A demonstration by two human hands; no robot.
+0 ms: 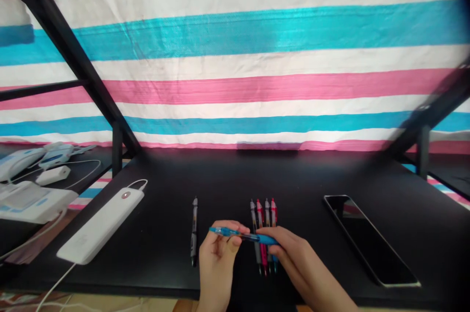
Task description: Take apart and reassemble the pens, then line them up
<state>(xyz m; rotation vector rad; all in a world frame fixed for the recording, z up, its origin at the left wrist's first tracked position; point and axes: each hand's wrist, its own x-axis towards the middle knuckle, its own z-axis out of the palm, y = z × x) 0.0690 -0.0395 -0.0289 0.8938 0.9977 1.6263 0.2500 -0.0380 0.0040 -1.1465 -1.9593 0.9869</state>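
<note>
A blue pen (253, 237) is held sideways above the black table by both hands. My left hand (219, 253) pinches its left part between thumb and fingers. At the pen's right end, my right hand (293, 253) grips the blue barrel with thumb and fingers. Behind and below the held pen, several pens (263, 253) lie side by side, with black and red tops; my right hand partly covers them. A single black and grey pen (194, 231) lies apart, left of my left hand.
On the black table (227, 175), a white power strip (101, 226) with a cord lies at the left and a dark phone (370, 241) at the right. More white devices and cables (33, 199) are at the far left. Black metal bars (69, 47) slant upward before a striped sheet (257, 72).
</note>
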